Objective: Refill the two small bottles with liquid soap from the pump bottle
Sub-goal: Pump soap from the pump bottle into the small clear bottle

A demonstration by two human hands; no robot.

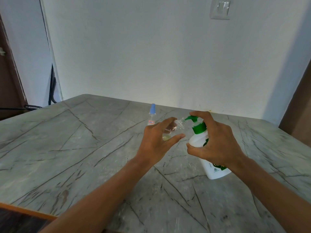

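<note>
One small bottle in left hand, at pump nozzle.

Grey veined stone table against a plain white wall, switch plate high on the right, dark door frame and black cables at left, soft even light.

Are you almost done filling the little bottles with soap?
Not yet. The left hand tilts an open small bottle to the green spout of the pump bottle, gripped by the right hand. Only a little yellowish soap sits inside. The other small bottle, blue cap on, stands behind, seemingly unfilled.
</note>
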